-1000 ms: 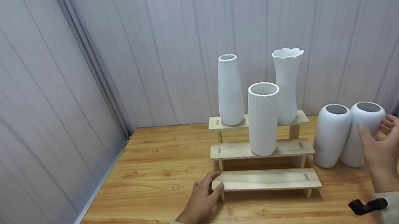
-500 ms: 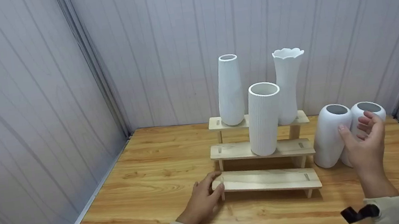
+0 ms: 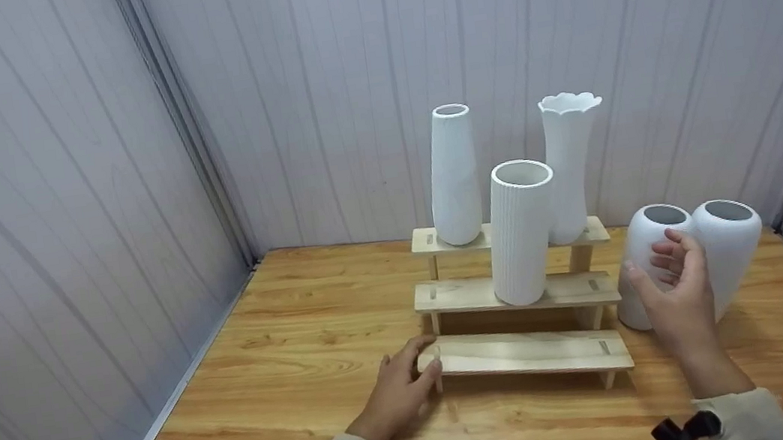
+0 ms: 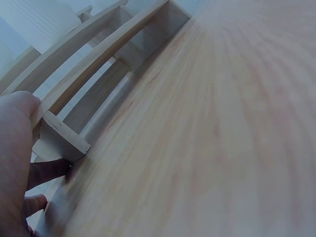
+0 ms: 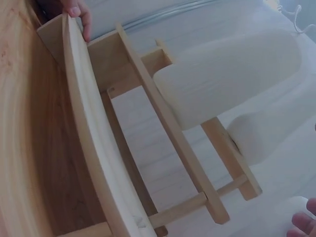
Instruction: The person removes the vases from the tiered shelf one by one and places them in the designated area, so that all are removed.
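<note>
My left hand grips the left end of the lowest step of a three-tier wooden display stand; in the left wrist view its thumb lies on the board's edge. My right hand, thumb and fingers apart and loosely bent, is in front of a white rounded vase, partly hiding it. Whether it touches the vase cannot be told. Another rounded vase stands close on the right. In the right wrist view some right fingers show at the lower right.
A ribbed white vase stands on the middle step. On the top step are a narrow-necked vase at left and a scalloped-rim vase at right. Pale panel walls rise behind the wooden table.
My right hand has moved left from the right-hand rounded vase to the front of the left one. The left hand stays on the stand. The view has shifted slightly.
</note>
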`<state>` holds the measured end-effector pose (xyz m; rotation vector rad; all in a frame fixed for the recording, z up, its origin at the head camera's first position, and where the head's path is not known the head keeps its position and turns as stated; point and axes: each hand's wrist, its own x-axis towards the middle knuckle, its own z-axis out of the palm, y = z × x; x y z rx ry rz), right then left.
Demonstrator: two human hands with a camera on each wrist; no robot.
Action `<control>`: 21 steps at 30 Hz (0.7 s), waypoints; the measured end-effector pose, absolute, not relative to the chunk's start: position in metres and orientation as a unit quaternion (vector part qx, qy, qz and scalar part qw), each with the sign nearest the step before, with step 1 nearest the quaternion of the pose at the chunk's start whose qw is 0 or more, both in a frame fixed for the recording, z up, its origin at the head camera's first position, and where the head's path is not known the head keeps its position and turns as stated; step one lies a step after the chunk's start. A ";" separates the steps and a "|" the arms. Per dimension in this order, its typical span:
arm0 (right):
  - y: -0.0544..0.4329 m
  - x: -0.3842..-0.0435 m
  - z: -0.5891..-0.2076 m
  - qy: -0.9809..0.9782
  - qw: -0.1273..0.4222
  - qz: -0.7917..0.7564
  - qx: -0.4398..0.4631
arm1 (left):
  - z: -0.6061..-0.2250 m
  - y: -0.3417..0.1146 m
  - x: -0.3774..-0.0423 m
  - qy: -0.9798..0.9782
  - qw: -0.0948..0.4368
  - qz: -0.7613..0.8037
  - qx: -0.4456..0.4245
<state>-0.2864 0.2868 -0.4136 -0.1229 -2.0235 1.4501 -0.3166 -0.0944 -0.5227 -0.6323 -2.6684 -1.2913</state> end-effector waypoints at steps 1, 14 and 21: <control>0.285 -0.287 -0.415 -0.772 0.314 0.551 -0.038 | -0.522 -0.095 -0.317 -0.879 0.056 -0.425 -0.208; 0.269 -0.297 -0.422 -0.819 0.190 0.539 0.053 | -0.522 -0.096 -0.315 -0.879 0.030 -0.434 -0.196; 0.263 -0.311 -0.426 -0.835 0.124 0.529 0.082 | -0.523 -0.095 -0.316 -0.877 0.037 -0.435 -0.203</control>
